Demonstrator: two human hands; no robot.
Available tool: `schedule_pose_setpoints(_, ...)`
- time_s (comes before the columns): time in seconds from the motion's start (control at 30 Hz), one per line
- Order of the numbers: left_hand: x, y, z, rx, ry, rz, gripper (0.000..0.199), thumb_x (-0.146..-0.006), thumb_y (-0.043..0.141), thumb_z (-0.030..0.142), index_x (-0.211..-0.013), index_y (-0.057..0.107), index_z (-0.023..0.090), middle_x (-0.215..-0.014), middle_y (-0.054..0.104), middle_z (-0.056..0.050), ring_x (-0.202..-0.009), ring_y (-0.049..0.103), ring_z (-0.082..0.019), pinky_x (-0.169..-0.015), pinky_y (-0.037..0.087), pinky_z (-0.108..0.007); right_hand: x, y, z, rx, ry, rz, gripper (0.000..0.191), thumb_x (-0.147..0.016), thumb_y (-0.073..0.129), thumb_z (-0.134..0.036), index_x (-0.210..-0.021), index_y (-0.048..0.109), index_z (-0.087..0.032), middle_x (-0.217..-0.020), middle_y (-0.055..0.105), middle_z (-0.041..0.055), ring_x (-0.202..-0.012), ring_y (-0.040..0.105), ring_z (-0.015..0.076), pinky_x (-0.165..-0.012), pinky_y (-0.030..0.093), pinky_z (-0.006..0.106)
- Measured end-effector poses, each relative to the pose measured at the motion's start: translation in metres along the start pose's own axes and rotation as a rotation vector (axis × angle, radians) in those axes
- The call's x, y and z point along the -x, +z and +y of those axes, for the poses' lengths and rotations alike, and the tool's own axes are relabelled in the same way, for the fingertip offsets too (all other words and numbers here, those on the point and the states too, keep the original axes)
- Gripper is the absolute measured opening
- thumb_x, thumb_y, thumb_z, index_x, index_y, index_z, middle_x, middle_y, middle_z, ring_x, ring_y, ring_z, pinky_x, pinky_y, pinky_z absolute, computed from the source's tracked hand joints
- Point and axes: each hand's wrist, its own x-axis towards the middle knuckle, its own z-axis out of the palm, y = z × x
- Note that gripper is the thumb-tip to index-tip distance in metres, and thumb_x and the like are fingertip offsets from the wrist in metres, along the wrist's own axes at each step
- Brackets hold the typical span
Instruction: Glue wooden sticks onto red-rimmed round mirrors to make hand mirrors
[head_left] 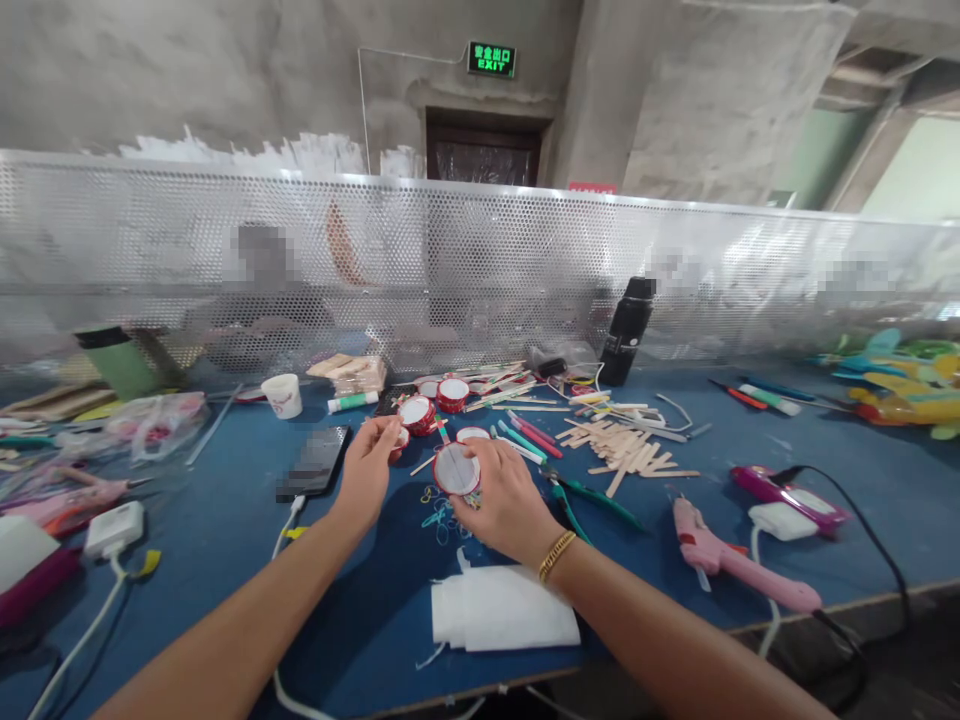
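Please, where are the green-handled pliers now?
In the head view, the green-handled pliers lie right of centre on the blue table, beside the right hand, nearer the camera than the heaped flat wooden sticks.

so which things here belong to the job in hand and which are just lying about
Likely the job: red-rimmed disc in the right hand, other red-rimmed pieces behind it.

Probably just lying about: phone, paper cup, black bottle.

The right hand [511, 498] partly hides a red-rimmed disc [455, 469]; the phone [321, 460] is partly blurred.
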Motion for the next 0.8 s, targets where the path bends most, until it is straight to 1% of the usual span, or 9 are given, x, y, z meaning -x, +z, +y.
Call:
schedule_pose_setpoints(0.13,0.000,0.001,0.002,-0.007,0.076,0.001,0.028,-0.071,0.071,0.043,-0.067,0.059,0.018,-0.062,0.053,0.002,-0.058,0.043,-0.010,-0.056,0.033,-0.023,-0.004,-0.003,0.006,0.007,0.028,0.044,0.047,-0.075,0.065,-0.025,-0.119,0.049,-0.017,-0.113,0.059,0.0119,-0.108,0.054,0.0276,-0.098,0.043,0.045)
schedule_pose_setpoints(0.2,-0.001,0.000,0.004,0.025,0.069,0.025,0.027,-0.072,0.070,0.040,-0.064,0.056,0.018,-0.057,0.048,0.003,-0.055,0.039,-0.010,-0.054,0.030,-0.023,-0.006,-0.005,0.012,0.014,0.042,0.076,0.047,-0.075,0.065,-0.026,-0.118,0.049,-0.017,-0.113,0.059,0.0119,-0.107,0.054,0.0279,-0.097,0.043,0.045)
schedule_pose_setpoints(0.3,-0.006,-0.005,0.009,0.110,0.066,0.093,0.026,-0.071,0.069,0.038,-0.064,0.053,0.019,-0.056,0.045,0.004,-0.053,0.038,-0.010,-0.051,0.029,-0.023,-0.009,-0.007,0.020,0.040,0.068,0.125,0.047,-0.074,0.066,-0.029,-0.117,0.048,-0.017,-0.112,0.060,0.0119,-0.107,0.054,0.0287,-0.095,0.044,0.047)
schedule_pose_setpoints(0.37,-0.012,-0.010,0.013,0.137,0.118,0.130,0.030,-0.073,0.067,0.039,-0.060,0.049,0.019,-0.057,0.045,0.003,-0.053,0.038,-0.010,-0.049,0.029,-0.023,-0.012,-0.009,0.025,0.057,0.086,0.152,0.046,-0.074,0.066,-0.030,-0.115,0.049,-0.018,-0.111,0.061,0.0117,-0.106,0.055,0.0291,-0.095,0.043,0.048)
schedule_pose_setpoints(0.47,-0.019,-0.017,0.017,0.166,0.179,0.201,0.036,-0.078,0.062,0.043,-0.056,0.045,0.020,-0.053,0.041,0.003,-0.050,0.036,-0.010,-0.047,0.028,-0.023,-0.016,-0.014,0.033,0.065,0.104,0.203,0.044,-0.075,0.065,-0.030,-0.114,0.050,-0.018,-0.109,0.061,0.0120,-0.104,0.056,0.0297,-0.094,0.043,0.048)
schedule_pose_setpoints(0.63,-0.020,-0.017,0.020,0.192,0.219,0.242,0.049,-0.082,0.060,0.050,-0.051,0.036,0.020,-0.050,0.039,0.003,-0.047,0.035,-0.009,-0.046,0.027,-0.024,-0.023,-0.027,0.049,0.030,0.163,0.298,0.042,-0.075,0.067,-0.030,-0.111,0.049,-0.018,-0.106,0.061,0.0125,-0.100,0.059,0.0288,-0.091,0.046,0.046)
schedule_pose_setpoints(0.7,-0.020,-0.017,0.019,0.184,0.227,0.253,0.049,-0.083,0.059,0.051,-0.052,0.039,0.019,-0.052,0.041,0.003,-0.049,0.037,-0.009,-0.047,0.029,-0.023,-0.028,-0.031,0.050,-0.009,0.175,0.288,0.042,-0.076,0.067,-0.032,-0.111,0.049,-0.017,-0.107,0.061,0.0135,-0.100,0.060,0.0290,-0.090,0.047,0.046)
schedule_pose_setpoints(0.73,-0.021,-0.018,0.019,0.181,0.225,0.266,0.048,-0.083,0.058,0.052,-0.053,0.041,0.019,-0.054,0.043,0.002,-0.050,0.039,-0.009,-0.048,0.030,-0.023,-0.032,-0.031,0.047,-0.034,0.166,0.258,0.043,-0.076,0.066,-0.032,-0.112,0.048,-0.017,-0.107,0.062,0.0137,-0.100,0.061,0.0288,-0.089,0.047,0.045)
schedule_pose_setpoints(0.8,-0.025,-0.021,0.016,0.170,0.211,0.320,0.045,-0.083,0.057,0.054,-0.057,0.047,0.019,-0.060,0.048,0.001,-0.055,0.043,-0.009,-0.050,0.034,-0.022,-0.041,-0.027,0.038,-0.073,0.117,0.158,0.044,-0.076,0.066,-0.034,-0.113,0.049,-0.018,-0.107,0.063,0.0125,-0.098,0.062,0.0273,-0.088,0.047,0.043)
